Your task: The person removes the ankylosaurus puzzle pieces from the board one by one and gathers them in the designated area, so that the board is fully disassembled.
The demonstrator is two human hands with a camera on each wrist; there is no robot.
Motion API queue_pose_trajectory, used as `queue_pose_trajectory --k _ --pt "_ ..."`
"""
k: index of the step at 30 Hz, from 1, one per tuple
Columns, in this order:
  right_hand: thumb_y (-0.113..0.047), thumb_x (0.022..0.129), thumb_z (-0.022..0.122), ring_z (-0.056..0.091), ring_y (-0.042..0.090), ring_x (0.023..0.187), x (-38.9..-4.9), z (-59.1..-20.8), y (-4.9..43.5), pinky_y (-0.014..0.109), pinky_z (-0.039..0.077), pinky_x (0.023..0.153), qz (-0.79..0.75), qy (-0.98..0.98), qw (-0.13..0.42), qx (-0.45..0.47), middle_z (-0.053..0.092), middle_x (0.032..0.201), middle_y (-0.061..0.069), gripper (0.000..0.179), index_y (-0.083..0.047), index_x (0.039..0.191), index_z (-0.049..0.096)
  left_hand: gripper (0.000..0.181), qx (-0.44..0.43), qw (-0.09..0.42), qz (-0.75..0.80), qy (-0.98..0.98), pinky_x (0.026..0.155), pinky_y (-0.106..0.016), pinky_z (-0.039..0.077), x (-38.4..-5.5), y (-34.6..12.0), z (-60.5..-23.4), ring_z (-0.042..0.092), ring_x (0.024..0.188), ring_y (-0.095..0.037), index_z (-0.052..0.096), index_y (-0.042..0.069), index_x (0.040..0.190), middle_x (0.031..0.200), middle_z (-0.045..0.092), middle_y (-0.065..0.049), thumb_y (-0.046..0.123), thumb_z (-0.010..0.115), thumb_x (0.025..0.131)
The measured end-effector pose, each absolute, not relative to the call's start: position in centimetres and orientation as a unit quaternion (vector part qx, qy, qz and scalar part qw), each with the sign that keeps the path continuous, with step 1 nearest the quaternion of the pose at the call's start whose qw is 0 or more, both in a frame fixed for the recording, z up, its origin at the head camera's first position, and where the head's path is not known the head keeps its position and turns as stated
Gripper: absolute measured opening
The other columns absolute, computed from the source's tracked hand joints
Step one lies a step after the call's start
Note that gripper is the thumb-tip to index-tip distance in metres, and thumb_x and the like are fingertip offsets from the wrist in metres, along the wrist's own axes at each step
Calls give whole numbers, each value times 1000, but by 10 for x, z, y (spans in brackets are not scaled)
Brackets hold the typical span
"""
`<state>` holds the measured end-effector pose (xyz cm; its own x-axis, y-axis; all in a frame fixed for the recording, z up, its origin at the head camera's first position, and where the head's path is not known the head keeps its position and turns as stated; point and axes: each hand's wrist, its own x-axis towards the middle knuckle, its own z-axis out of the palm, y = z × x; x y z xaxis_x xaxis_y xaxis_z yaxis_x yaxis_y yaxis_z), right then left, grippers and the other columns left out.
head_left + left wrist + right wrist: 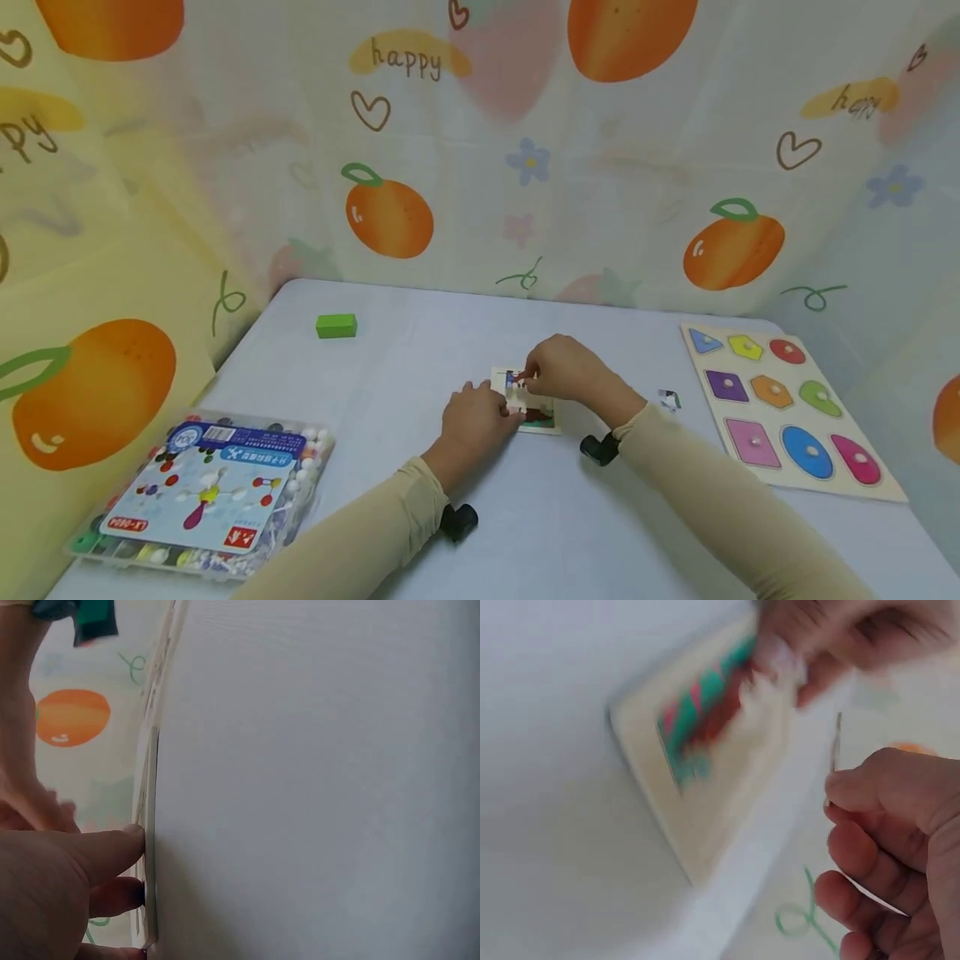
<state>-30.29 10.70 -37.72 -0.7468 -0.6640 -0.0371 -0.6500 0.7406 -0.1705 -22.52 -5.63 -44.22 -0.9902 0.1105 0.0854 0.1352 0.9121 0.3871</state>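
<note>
A small pale jigsaw board (558, 427) lies flat on the table; a green, pink and dark red picture part (705, 712) fills one side of its recess. My left hand (474, 423) rests at the board's left side, and its thumb (120, 851) and fingertips press on the board. Above the far part of the board, my right hand (566, 371) pinches a thin jigsaw piece (835, 754) between thumb and forefinger. That piece shows edge-on in the right wrist view, so its picture is hidden there. Another loose jigsaw piece (670, 400) lies right of the board, near the right forearm.
A knob puzzle board with coloured shapes (795, 400) lies at the right. On the left stands a clear plastic box of molecule-model parts (202, 492). A green block (336, 326) sits towards the back left. Fruit-printed cloth (465, 217) hangs behind the table.
</note>
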Motion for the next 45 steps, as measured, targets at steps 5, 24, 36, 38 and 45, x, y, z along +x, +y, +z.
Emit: queue_pose_trajectory --k 5,24,36,38,45 --pt "-23 85 73 52 13 67 -293 -363 158 29 45 59 -103 949 75 -289 60 72 -8 7 -18 82 76 35 -66 33 -201 -977 92 -52 45 -225 -55 -443 56 115 -42 64 19 65 122 64 -15 45 70 88" --pt "-20 79 83 50 8 62 -211 -397 258 23 46 56 -136 954 137 -231 59 64 -17 11 -24 73 75 34 -92 22 -238 -967 101 -58 38 -224 -66 -439 46 127 -47 59 20 63 135 55 -21 36 68 91" --pt "-22 87 75 50 6 59 -233 -387 191 24 45 55 -139 947 92 -276 61 70 -12 14 -12 97 77 21 -114 28 -245 -962 98 -67 35 -223 -60 -440 49 124 -43 61 18 78 131 61 -7 31 72 89" --pt "-24 88 75 48 7 60 -240 -393 175 25 43 55 -134 945 90 -284 58 69 -12 22 -10 105 76 11 -120 22 -241 -963 97 -69 33 -223 -58 -439 49 125 -43 69 17 91 130 62 -8 28 71 91" --pt "-21 85 76 48 9 60 -255 -407 146 27 42 56 -131 947 89 -278 55 64 -9 25 -8 107 74 26 -141 -14 -167 -976 97 -67 35 -219 -57 -430 43 130 -45 72 31 120 141 53 -11 32 63 96"
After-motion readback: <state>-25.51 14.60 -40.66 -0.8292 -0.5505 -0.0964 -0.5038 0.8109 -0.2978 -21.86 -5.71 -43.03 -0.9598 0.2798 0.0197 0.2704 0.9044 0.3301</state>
